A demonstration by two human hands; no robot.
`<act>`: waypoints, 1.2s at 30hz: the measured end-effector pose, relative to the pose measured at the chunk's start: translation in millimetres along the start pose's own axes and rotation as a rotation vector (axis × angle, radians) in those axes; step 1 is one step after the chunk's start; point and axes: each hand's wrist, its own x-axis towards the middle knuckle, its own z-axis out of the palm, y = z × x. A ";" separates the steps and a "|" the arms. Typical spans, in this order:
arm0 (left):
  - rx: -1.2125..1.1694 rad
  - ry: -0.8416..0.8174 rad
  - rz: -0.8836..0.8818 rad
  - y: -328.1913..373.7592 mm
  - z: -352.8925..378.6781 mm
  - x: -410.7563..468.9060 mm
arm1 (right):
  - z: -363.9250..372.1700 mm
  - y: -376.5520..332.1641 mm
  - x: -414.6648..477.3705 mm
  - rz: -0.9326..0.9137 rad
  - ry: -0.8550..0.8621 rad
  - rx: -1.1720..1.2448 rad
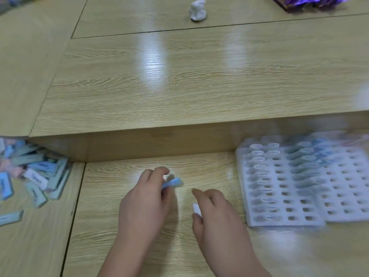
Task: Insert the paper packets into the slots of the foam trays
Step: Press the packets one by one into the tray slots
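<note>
My left hand (144, 198) pinches a light blue paper packet (172, 182) above the wooden table, near the middle. Just right of it, my right hand (215, 214) has curled fingers around a small white packet (196, 208). Two white foam trays (283, 188) lie side by side to the right, blurred; several slots in their left and middle columns hold packets, while other slots are bare. A loose pile of blue, green and pink packets (34, 174) lies at the left.
A raised wooden desk tier (179, 86) runs across behind the work area, with a step down to the lower surface. A small white figurine (197, 10) stands far back on it. A purple-wrapped box (311, 3) sits at the top right.
</note>
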 end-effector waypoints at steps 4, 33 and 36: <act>-0.135 0.071 0.060 16.3 -5.2 -5.0 | -4.3 6.5 2.0 0.047 -0.018 0.216; -1.030 -0.110 -0.106 161.7 34.3 -36.4 | -111.6 210.7 -29.0 -0.202 0.479 0.402; -0.988 -0.104 -0.100 171.0 36.1 -36.7 | -108.6 212.2 -27.9 -0.276 0.443 0.277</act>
